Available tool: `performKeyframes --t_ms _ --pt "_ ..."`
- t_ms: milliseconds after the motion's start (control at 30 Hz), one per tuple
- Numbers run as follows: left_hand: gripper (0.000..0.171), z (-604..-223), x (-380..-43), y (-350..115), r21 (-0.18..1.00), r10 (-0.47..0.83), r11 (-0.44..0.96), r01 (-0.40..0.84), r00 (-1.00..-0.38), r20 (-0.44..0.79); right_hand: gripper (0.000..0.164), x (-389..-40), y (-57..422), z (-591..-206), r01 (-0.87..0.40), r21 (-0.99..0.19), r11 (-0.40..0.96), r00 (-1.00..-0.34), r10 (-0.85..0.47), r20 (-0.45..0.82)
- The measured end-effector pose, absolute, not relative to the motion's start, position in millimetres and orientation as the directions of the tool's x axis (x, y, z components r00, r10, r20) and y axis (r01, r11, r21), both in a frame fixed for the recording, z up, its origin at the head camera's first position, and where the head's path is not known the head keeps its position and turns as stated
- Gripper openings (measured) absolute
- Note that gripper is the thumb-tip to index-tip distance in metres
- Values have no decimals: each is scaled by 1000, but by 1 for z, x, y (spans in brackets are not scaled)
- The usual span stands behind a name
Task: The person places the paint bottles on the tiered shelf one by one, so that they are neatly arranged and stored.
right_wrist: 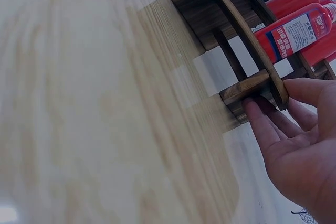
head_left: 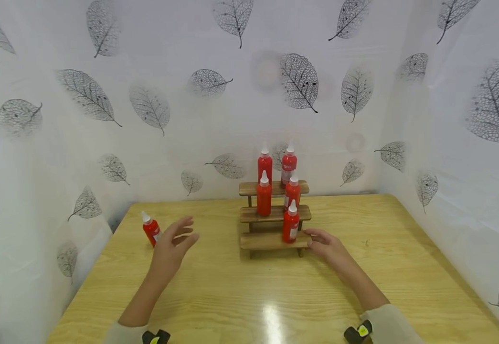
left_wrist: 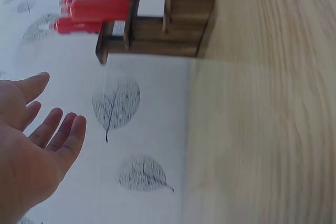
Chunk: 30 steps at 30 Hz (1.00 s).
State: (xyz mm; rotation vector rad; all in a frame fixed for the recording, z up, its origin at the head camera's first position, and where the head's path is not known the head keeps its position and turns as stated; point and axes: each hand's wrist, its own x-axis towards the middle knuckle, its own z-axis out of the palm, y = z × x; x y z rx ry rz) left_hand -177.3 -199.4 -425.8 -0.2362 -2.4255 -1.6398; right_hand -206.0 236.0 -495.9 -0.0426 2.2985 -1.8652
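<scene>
A three-tier wooden display stand [head_left: 258, 240] holds red squeeze bottles with white pointed caps. Two bottles stand on the top tier, two on the middle one, and a single bottle [head_left: 291, 225] is on the right of the lowest. My right hand [head_left: 327, 248] grips the right end of that lowest tier; in the right wrist view a finger lies on the board's edge and others reach beneath it. To the left, another red bottle [head_left: 151, 230] is on the table, partly hidden behind my left hand [head_left: 169, 248]. That hand is raised with loosely bent fingers and holds nothing.
The light wooden table [head_left: 215, 286] reaches back to a white curtain [head_left: 180, 119] printed with dark leaves, which also closes off both sides. A black band with a yellow mark [head_left: 358, 330] sits at each wrist, over pale sleeves.
</scene>
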Motion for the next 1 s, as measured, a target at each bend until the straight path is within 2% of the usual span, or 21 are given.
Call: performKeyframes --t_ms 200,300,600,767,1000 --pt "51 -430 -168 -234 865 -84 441 240 -948 306 54 -207 237 -497 94 -983 156 -981 -155 -118" --pt "48 -430 -167 -247 879 -178 424 218 -932 317 54 -207 237 -497 91 -986 141 -981 -160 -113" --pt "52 -434 -178 -281 903 -351 420 93 -901 256 53 -206 236 -497 86 -988 126 -980 -170 -107" --pt "55 -443 -192 -295 902 -385 430 26 -899 209 53 -206 235 -497 85 -989 120 -980 -168 -105" --pt "60 -453 -209 -303 899 -334 438 21 -924 185 53 -207 235 -497 86 -989 121 -981 -162 -106"
